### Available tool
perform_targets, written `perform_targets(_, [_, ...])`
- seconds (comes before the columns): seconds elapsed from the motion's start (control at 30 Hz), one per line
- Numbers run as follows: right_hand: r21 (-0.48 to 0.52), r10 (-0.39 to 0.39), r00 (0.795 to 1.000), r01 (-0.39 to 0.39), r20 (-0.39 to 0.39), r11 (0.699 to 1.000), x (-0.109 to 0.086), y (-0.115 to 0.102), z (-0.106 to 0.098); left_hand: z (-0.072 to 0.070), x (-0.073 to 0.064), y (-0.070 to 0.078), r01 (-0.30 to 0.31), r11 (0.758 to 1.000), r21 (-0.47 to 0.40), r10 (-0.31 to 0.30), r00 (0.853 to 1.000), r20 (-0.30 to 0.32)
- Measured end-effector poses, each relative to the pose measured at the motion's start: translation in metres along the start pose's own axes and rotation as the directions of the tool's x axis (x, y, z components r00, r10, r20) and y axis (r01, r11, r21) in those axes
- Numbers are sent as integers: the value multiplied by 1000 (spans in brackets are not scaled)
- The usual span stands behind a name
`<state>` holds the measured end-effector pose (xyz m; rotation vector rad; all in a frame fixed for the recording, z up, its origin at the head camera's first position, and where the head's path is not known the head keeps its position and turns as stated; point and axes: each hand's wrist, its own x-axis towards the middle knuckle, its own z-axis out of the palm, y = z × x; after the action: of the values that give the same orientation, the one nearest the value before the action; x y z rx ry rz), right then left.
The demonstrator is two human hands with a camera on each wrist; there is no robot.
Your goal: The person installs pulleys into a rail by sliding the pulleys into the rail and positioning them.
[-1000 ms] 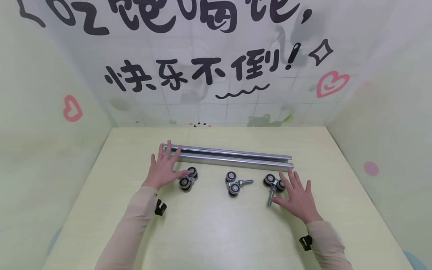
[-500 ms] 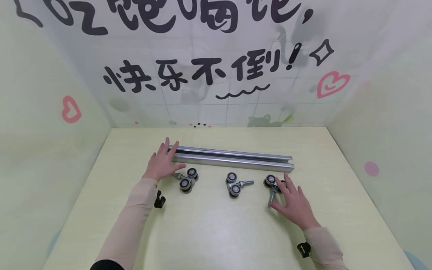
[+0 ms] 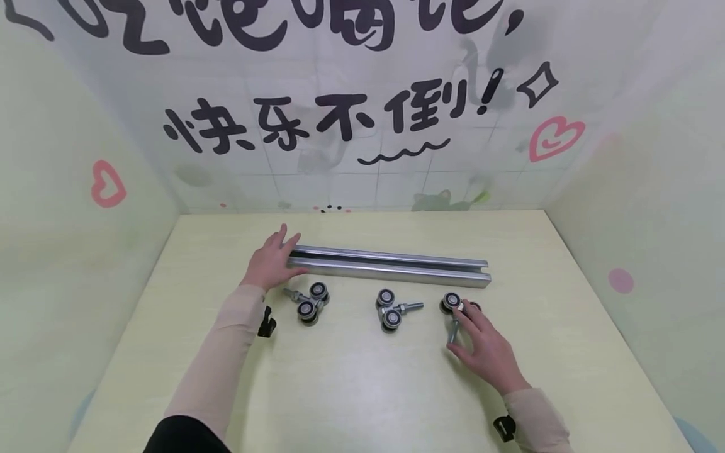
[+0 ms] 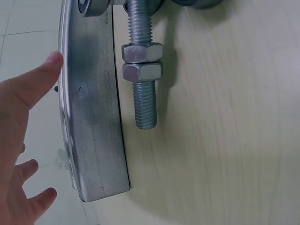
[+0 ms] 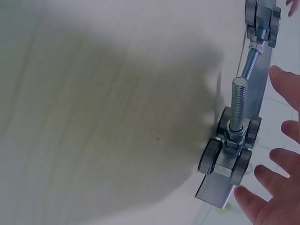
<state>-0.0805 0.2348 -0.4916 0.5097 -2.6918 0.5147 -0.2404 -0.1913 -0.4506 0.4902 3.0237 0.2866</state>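
A silver metal channel rail (image 3: 391,267) lies across the table. My left hand (image 3: 270,261) is at its left end, fingers spread; the left wrist view shows the thumb close beside the rail (image 4: 96,108), and I cannot tell whether it touches. In front of the rail lie three roller trolleys with threaded bolts: a left one (image 3: 307,309), a middle one (image 3: 391,319) and a right one (image 3: 451,301). Over the right trolley hovers my right hand (image 3: 488,355), hiding part of it. In the right wrist view its fingers are beside the trolley (image 5: 226,161), apart from its bolt.
The pale wooden table (image 3: 362,390) is walled by printed sheets at the back (image 3: 340,182) and both sides. Black straps with small devices (image 3: 504,428) are worn on the wrists.
The left hand has drawn its thumb back from the left trolley toward the rail, baring the bolt. My right hand has moved slightly left and toward me, over the right trolley.
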Motion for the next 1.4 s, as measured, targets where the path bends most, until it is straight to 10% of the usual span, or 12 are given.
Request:
perform_targets(0.4, [-35,-126,983,122,-134,992,2,0,4,-1,16,-4,-23,1000,16,22,999,43])
perform_targets(1.4, [-20,-226,974,227,18,974,-3,-2,21,-1,34,-6,-37,993,-113,59,979,195])
